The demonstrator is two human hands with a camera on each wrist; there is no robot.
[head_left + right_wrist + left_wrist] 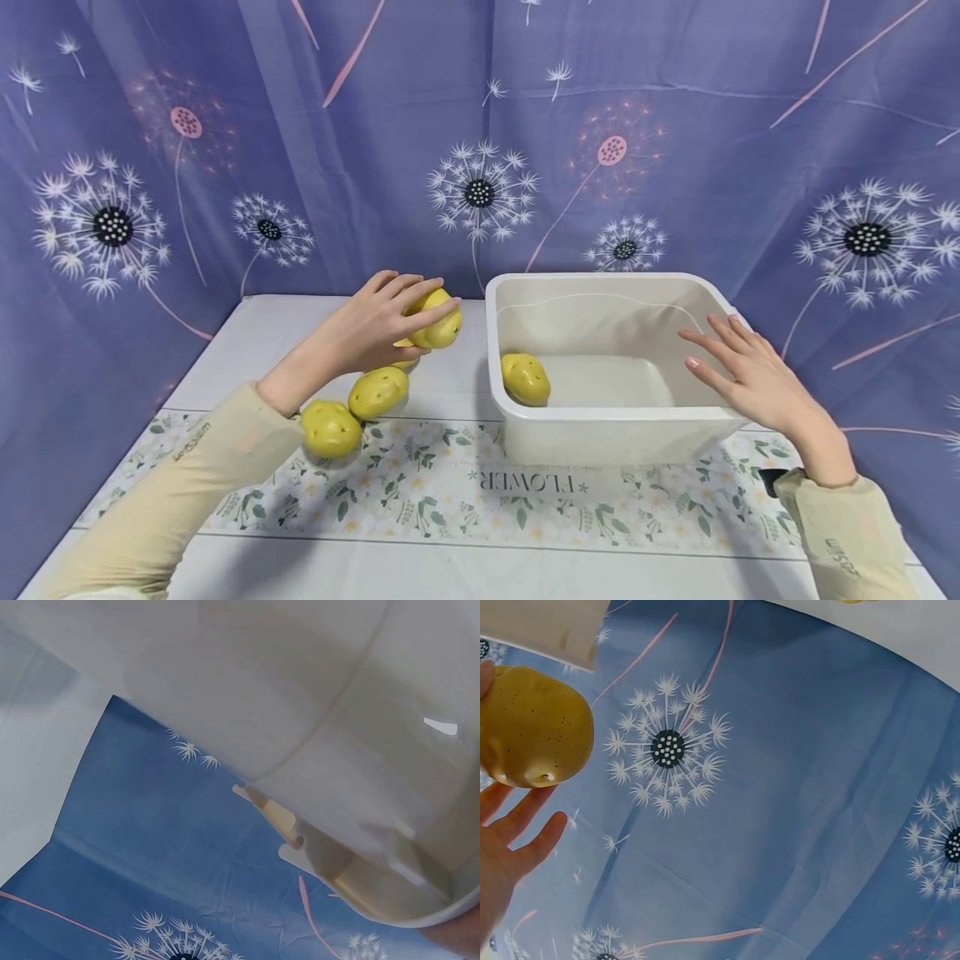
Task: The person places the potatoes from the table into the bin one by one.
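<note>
My left hand (375, 321) grips a yellow potato (441, 323) above the table, left of a white plastic bin (630, 425). In the left wrist view, fingers lie along the underside of this potato (540, 727). Below that hand, two more potatoes, one (378, 392) and another (331, 429), lie on the table, with more yellow partly hidden behind the hand. One potato (527, 379) sits inside the bin at its left wall. My right hand (757, 379) is at the bin's right rim, its fingers stretched out over the inside and holding nothing.
The white table (300, 575) carries a flower-printed strip (420, 508) across its front part. A blue dandelion-print curtain (375, 167) hangs close behind the table and along both sides. The bin's high walls stand up from the table's right half.
</note>
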